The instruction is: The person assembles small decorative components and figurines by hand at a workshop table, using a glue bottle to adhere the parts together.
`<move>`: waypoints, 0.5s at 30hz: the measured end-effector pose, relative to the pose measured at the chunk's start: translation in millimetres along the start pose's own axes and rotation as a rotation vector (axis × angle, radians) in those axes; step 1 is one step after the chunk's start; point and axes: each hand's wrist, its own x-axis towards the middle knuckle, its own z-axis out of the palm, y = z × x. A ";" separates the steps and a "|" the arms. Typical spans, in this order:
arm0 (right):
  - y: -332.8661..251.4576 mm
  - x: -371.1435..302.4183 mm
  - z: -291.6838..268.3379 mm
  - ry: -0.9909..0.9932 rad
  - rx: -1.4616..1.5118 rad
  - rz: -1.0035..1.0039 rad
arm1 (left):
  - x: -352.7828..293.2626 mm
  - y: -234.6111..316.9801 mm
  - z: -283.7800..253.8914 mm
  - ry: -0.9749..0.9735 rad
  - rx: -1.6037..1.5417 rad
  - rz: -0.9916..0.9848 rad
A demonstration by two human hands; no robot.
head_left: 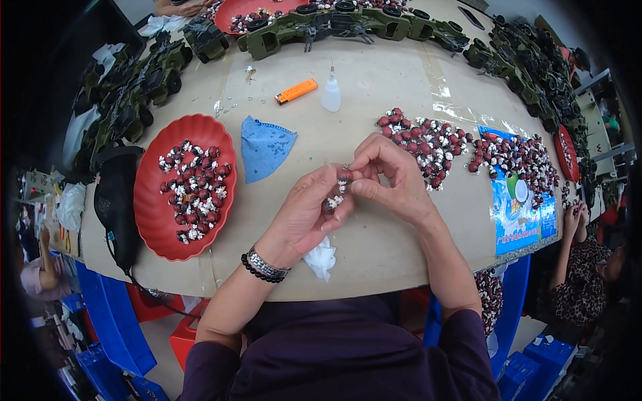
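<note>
Hold the small red-and-white piece [344, 177] steady in the gripping left fingers [322, 182], and move the right fingers [368, 190] gently, though I can't tell their grip.

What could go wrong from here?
The small piece between the left hand and right hand could slip.
The right hand works close to the loose pile, so it might scatter some.
The upright, narrow bottle could tip if knocked.

Bowl [149, 207] left of cloth [265, 150], lighter [296, 91] left of bottle [331, 95], trinkets [428, 146] heaped right
</note>
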 end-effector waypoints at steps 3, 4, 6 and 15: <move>-3.1 0.3 -0.7 -0.009 -0.017 0.012 | -0.5 0.5 0.8 0.003 0.017 0.000; -3.8 0.1 -1.6 -0.008 -0.029 0.000 | -0.4 0.6 0.9 0.002 0.023 -0.002; -4.1 -0.7 -6.0 -0.005 -0.043 -0.011 | -0.2 0.6 1.9 -0.002 0.021 0.001; -27.8 -7.6 -49.8 0.118 -0.922 0.106 | 0.8 3.6 -2.3 0.018 -0.139 0.008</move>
